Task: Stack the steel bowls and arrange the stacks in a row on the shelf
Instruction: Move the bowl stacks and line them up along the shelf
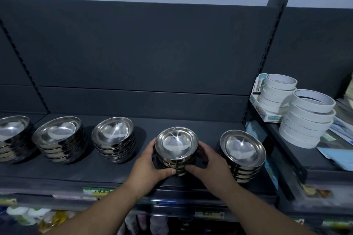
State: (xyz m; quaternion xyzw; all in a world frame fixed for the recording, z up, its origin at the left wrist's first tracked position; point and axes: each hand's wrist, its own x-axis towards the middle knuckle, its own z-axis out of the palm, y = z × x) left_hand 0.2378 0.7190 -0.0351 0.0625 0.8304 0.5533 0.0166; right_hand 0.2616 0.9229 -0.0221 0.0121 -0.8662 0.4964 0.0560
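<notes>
The left hand (pixel 150 166) and right hand (pixel 212 164) clasp a stack of steel bowls (pixel 176 146) on the shelf (pixel 91 170) (fourth from the left in view), where a hurried shove could tilt it or knock the neighbouring stack (pixel 243 149) on its right

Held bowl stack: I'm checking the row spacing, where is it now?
Head view: the held bowl stack is right of centre on the shelf, between left hand and right hand, beside the rightmost stack.
</notes>
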